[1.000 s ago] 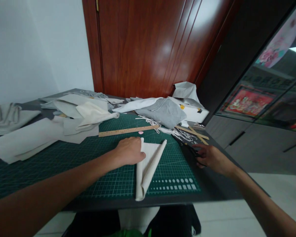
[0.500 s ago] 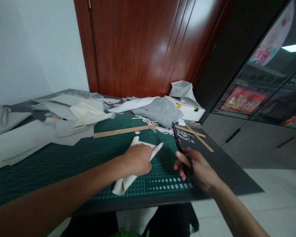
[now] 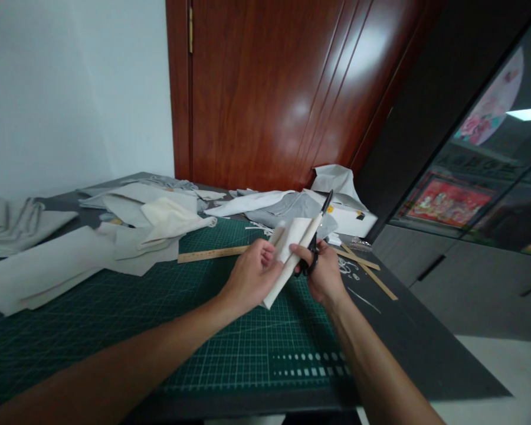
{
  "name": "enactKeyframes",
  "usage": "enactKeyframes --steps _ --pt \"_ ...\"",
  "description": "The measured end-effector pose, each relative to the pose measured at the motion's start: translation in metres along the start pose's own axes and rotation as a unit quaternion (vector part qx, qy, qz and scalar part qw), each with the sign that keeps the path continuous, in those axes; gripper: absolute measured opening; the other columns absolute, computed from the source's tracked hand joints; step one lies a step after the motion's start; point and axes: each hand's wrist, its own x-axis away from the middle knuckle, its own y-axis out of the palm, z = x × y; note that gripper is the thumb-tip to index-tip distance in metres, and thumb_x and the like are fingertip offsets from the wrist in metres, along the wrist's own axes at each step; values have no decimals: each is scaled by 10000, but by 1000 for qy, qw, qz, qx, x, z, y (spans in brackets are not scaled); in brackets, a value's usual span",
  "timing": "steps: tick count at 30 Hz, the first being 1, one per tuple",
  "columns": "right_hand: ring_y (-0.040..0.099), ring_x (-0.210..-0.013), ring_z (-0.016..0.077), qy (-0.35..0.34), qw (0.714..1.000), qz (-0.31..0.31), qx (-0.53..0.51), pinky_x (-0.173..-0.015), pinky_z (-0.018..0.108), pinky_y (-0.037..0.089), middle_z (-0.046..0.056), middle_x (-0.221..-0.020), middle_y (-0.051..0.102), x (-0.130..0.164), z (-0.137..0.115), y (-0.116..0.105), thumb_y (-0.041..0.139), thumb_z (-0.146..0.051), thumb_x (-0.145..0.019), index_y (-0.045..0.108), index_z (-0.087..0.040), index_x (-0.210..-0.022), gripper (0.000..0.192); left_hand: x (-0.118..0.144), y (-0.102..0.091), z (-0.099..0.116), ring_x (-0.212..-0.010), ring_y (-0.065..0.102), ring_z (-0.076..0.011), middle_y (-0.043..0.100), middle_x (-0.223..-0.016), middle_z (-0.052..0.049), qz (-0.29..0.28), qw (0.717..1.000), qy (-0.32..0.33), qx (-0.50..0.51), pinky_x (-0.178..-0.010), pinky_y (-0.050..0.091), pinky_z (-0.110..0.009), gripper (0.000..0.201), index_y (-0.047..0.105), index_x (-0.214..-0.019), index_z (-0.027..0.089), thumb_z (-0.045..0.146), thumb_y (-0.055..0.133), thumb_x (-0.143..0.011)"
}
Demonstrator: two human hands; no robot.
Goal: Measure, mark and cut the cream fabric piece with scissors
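Observation:
My left hand (image 3: 250,274) holds a folded piece of cream fabric (image 3: 292,251) lifted above the green cutting mat (image 3: 159,319). My right hand (image 3: 321,273) grips black scissors (image 3: 317,236), their blades pointing up and away along the fabric's right edge. Both hands meet over the middle of the mat, close together, with the fabric between them.
A wooden ruler (image 3: 210,254) lies on the mat behind my hands. Piles of grey and cream cloth (image 3: 150,221) cover the table's left and back. Wooden sticks (image 3: 371,274) and a white box (image 3: 351,215) sit at the right. A wooden door (image 3: 283,88) stands behind.
My right hand picked up the scissors from the table's right side and brought them to the fabric. My left hand lifted the folded fabric off the mat.

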Motion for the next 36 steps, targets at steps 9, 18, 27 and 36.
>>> enactKeyframes --steps 9,18,27,36 --pt "508 -374 97 2 993 -101 58 -338 210 435 -79 -588 664 -20 -8 20 902 -297 -587 616 -208 -957 475 -9 -15 -14 -882 742 -215 792 -991 -85 -95 971 -33 215 -763 564 -328 271 700 -981 175 424 611 -919" --pt "556 -415 125 -24 992 12 125 -346 238 401 1 -831 802 -7 26 15 963 -380 -647 500 -255 -1024 609 -15 -19 -35 -626 571 -153 609 -657 24 123 986 -31 107 -601 420 -281 286 535 -689 220 381 699 -860" --pt "702 -636 186 -7 987 -73 140 -591 286 551 -41 -759 759 -3 33 13 908 -195 -618 551 -246 -1029 546 -17 -18 -21 -632 533 -141 569 -633 33 148 979 -58 127 -595 402 -274 254 551 -663 212 336 701 -827" --pt "739 -701 209 -46 989 -32 137 -704 330 570 -31 -820 776 -2 48 15 767 -141 -687 531 -255 -1072 466 -10 -8 -20 -849 726 -217 751 -949 -51 120 930 -156 309 -746 576 -339 312 613 -971 182 159 701 -673"
